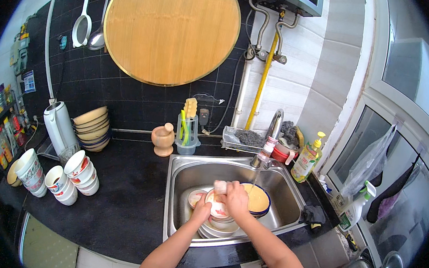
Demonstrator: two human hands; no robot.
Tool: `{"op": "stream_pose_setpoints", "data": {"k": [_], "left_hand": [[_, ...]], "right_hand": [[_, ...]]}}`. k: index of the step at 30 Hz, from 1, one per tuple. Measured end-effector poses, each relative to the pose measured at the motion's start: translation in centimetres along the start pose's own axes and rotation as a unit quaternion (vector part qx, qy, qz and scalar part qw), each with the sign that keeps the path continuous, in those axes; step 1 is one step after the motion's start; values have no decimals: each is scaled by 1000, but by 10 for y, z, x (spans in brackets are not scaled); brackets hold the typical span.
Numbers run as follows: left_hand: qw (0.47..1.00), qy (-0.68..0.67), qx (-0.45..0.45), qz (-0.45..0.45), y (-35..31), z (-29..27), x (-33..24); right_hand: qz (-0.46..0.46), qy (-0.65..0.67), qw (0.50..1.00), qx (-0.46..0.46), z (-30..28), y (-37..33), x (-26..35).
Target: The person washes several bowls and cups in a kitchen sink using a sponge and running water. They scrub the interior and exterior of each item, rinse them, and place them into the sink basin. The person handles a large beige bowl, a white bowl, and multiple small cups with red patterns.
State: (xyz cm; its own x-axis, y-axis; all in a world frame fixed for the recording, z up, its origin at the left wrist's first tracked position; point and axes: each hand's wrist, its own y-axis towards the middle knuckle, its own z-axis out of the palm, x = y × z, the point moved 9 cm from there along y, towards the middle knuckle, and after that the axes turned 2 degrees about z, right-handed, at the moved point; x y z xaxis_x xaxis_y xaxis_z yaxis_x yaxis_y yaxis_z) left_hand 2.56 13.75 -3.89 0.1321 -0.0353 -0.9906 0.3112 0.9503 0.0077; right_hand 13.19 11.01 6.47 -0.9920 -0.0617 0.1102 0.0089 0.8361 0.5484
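Over the steel sink, my left hand is closed on the rim of a small white bowl with a red pattern, tilted toward me. My right hand is bent over the bowl's far right side, fingers closed. At its fingertips is a small pale thing whose kind I cannot make out. Beneath both hands lie stacked white bowls. Another small patterned bowl rests to their left. Water runs from the faucet toward a cream, blue-rimmed bowl on the right.
Stacks of white patterned bowls and cream bowls stand on the left counter, near a white kettle. Behind the sink are a wooden mortar, a utensil holder and a wire rack. A soap bottle stands right.
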Motion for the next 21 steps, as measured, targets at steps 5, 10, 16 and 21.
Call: {"op": "stream_pose_setpoints", "data": {"k": [5, 10, 16, 21], "left_hand": [[999, -39, -3, -34, 4, -2, 20], [987, -155, -16, -38, 30, -15, 62], [985, -143, -46, -82, 14, -15, 43], [978, -166, -34, -126, 23, -14, 60]], "right_hand": [[-76, 211, 974, -11, 10, -9, 32], [-88, 265, 953, 115, 28, -16, 44], [-243, 84, 965, 59, -9, -40, 53], [-202, 132, 962, 126, 20, -33, 55]]}}
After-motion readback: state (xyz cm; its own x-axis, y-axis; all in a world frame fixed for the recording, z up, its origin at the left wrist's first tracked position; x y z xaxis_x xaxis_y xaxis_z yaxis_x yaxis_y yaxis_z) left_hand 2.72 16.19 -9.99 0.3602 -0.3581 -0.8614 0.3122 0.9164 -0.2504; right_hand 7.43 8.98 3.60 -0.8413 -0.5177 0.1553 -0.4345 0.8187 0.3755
